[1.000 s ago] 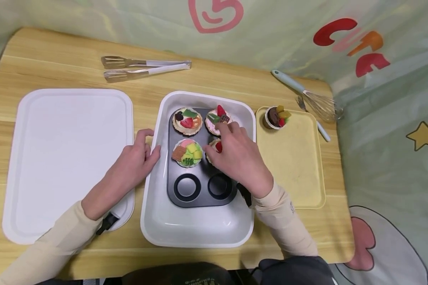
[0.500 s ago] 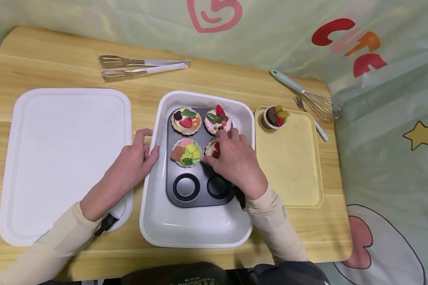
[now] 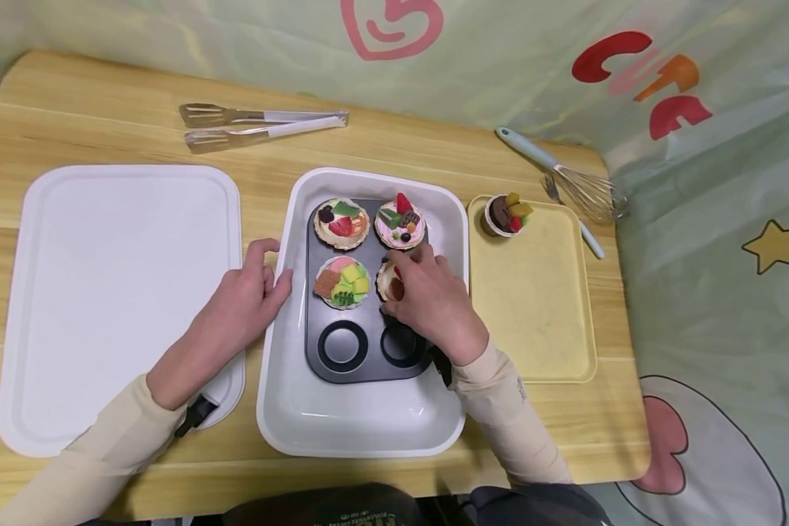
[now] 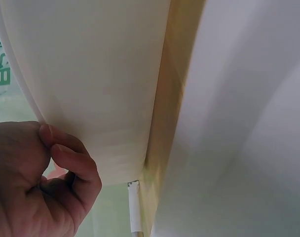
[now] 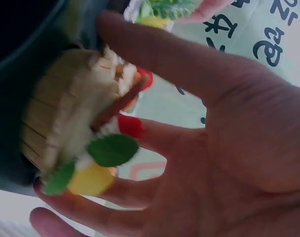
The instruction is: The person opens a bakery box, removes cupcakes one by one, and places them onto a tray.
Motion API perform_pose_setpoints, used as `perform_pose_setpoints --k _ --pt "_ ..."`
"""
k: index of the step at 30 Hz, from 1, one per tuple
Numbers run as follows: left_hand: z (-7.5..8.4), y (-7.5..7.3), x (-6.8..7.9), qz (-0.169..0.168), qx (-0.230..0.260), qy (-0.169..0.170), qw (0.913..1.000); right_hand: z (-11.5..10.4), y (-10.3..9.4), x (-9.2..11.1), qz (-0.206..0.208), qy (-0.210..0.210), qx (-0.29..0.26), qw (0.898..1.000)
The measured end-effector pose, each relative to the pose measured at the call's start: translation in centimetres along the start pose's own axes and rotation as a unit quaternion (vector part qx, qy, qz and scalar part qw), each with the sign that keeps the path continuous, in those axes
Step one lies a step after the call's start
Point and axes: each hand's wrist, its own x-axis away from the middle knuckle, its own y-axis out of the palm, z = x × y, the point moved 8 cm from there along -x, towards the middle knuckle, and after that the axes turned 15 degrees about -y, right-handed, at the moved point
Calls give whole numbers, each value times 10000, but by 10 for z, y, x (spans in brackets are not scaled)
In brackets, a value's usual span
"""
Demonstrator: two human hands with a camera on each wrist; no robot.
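My left hand (image 3: pixel 246 296) holds the left rim of the white basin (image 3: pixel 361 420); the left wrist view shows thumb and fingers pinched at that rim. In the basin lies a dark muffin tin (image 3: pixel 375 365) with fruit-topped tarts in several cups and two bare cups at the near end. My right hand (image 3: pixel 437 296) is over the tin's right column, fingers and thumb spread around a cream tart (image 3: pixel 388 281) seated in the middle cup. In the right wrist view this tart (image 5: pixel 71 113) shows a green leaf, yellow fruit and a brown stick.
A white tray (image 3: pixel 125 292) lies left of the basin. On the right, a yellow tray (image 3: pixel 532 314) carries a chocolate cupcake (image 3: pixel 502 216). Metal tongs (image 3: pixel 302 126) lie at the back; a whisk (image 3: pixel 581 186) and a fork (image 3: pixel 592 241) are at the back right.
My right thumb and fingers have spread apart around the cream tart, uncovering more of it, and the hand has shifted slightly left and nearer. My left hand stays at the basin's rim.
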Motion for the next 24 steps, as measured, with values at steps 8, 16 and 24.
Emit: perform_pose_setpoints --k 8,16,24 --pt "-2 2 0 -60 27 -47 10000 5 3 -6 112 -45 -167 9998" --pt "-1 1 0 -20 84 -33 10000 6 3 -7 221 -87 -242 9994" --pt "0 -1 1 99 82 65 9999 7 -1 -9 533 -313 -224 9978"
